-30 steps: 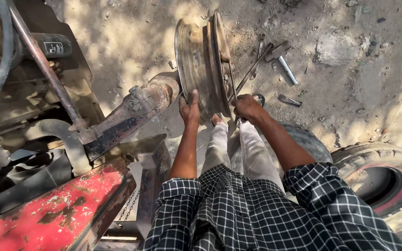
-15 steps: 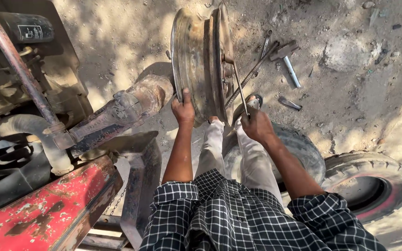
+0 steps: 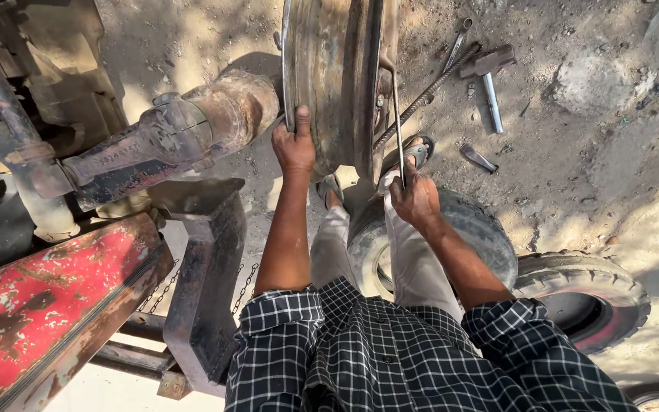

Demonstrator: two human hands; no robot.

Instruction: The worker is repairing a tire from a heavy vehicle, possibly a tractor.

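A rusty bare wheel rim (image 3: 329,76) stands upright on the end of a heavy rusted axle (image 3: 184,133). My left hand (image 3: 294,145) grips the rim's near edge, fingers curled over it. My right hand (image 3: 415,200) is closed around the lower end of a thin metal rod (image 3: 396,114) that hooks up onto the rim's outer side. My legs in light trousers and my sandalled feet (image 3: 417,151) show below the rim.
Two tyres lie on the ground, one under my legs (image 3: 490,236) and one at the right (image 3: 596,290). A threaded bar (image 3: 436,88), a hammer (image 3: 490,80) and small tools lie on the dirt. A red painted frame (image 3: 47,290) and steel bracket (image 3: 207,267) stand left.
The view has closed in on the rim. My right hand has left the rim's edge and taken hold of the thin rod. My left hand stays on the rim.
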